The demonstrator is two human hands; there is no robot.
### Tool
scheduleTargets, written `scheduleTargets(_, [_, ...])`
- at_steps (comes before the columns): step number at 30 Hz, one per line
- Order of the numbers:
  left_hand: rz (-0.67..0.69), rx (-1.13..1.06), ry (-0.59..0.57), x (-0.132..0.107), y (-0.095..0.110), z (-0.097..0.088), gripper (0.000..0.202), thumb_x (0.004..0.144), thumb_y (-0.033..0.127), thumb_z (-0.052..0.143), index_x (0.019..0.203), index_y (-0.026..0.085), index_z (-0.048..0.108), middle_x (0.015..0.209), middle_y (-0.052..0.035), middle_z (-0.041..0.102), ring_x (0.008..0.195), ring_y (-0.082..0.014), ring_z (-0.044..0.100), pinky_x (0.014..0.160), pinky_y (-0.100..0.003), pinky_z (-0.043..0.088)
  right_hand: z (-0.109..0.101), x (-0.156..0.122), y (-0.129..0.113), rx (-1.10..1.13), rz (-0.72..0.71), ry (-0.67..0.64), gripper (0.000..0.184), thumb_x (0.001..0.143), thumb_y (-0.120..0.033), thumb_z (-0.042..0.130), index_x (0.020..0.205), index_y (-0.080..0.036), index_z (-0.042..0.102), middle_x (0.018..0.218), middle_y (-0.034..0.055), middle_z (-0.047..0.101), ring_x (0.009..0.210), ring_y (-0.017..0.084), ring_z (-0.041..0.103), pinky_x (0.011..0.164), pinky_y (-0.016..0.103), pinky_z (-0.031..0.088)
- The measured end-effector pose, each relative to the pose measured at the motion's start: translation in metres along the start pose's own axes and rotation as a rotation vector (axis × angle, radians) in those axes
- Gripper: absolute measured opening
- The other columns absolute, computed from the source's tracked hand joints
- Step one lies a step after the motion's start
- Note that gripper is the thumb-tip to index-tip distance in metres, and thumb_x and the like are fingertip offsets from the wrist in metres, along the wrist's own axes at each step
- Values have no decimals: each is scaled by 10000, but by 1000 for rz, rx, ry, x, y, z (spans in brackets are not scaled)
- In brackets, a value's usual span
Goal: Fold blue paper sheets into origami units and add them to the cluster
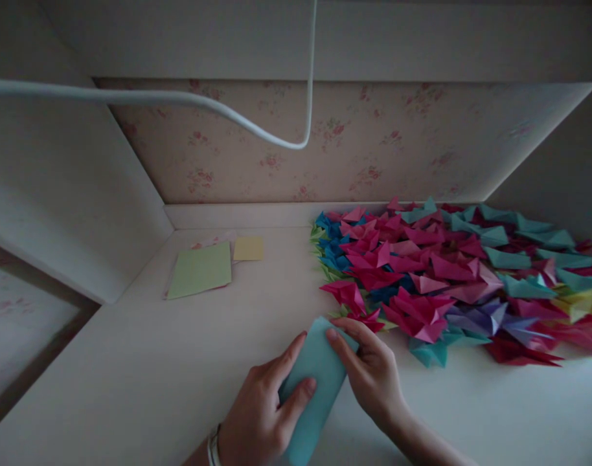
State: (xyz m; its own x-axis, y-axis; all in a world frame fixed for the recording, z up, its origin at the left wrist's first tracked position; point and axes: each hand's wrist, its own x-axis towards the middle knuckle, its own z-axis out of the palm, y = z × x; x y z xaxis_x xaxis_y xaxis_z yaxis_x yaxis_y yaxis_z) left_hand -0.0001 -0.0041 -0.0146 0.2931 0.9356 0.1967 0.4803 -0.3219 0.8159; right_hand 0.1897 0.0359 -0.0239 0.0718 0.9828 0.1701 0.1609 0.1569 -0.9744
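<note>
A turquoise sheet of paper [320, 382], folded into a long narrow strip, is held between my two hands above the white tabletop. My left hand [267, 401] grips its left side, thumb lying across the front face. At the upper right corner my right hand [368, 362] pinches the paper between thumb and fingers. The strip tilts, its top leaning right. Just beyond my right hand lie folded paper boats [422, 259] in pink, blue, turquoise, purple and yellow, crowded together.
Green square paper [202, 270] lies at the back left, with a small yellow sheet [248, 248] beside it. A white cable [218, 107] hangs across the upper view. Flowered wallpaper [276, 162] covers the back wall; a white panel [57, 162] stands at left.
</note>
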Motion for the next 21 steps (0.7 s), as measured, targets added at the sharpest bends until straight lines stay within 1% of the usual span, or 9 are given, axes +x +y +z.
scheduleTargets(4, [15, 27, -12, -2, 0, 0, 603, 948, 276, 583, 1518, 242, 387, 1405, -66, 625, 1214, -228, 650, 1023, -324, 521, 0, 2, -1, 3, 23, 13, 217, 885, -418, 685, 916, -213, 748, 840, 50, 735, 731, 182, 664, 579, 214, 505])
scheduleTargets(8, [55, 44, 4, -2, -1, 2, 621, 951, 239, 580, 1530, 262, 355, 1376, -63, 651, 1168, -215, 681, 991, -298, 540, 0, 2, -3, 16, 39, 10, 234, 904, -430, 659, 932, -211, 737, 839, 48, 728, 740, 180, 657, 586, 213, 497])
scheduleTargets(13, [62, 50, 41, -1, -6, 4, 555, 950, 193, 581, 1480, 272, 438, 1349, -53, 674, 1159, -193, 686, 991, -258, 533, 0, -2, -8, 39, 53, -29, 247, 900, -441, 663, 957, -212, 734, 862, 50, 733, 739, 177, 657, 575, 206, 499])
scheduleTargets(16, [50, 32, 53, 0, -6, 3, 501, 957, 209, 579, 1447, 259, 488, 1316, -55, 698, 1143, -191, 696, 976, -243, 541, 0, -4, -10, 83, 72, -62, 252, 892, -446, 674, 990, -220, 729, 898, 49, 740, 756, 175, 659, 594, 204, 507])
scheduleTargets(21, [49, 26, 68, 3, -2, 1, 447, 975, 224, 553, 1421, 242, 528, 1261, -60, 731, 1083, -194, 727, 927, -226, 567, -2, -5, -11, 129, 121, -69, 310, 873, -458, 692, 1074, -224, 720, 991, 64, 758, 845, 197, 678, 658, 217, 532])
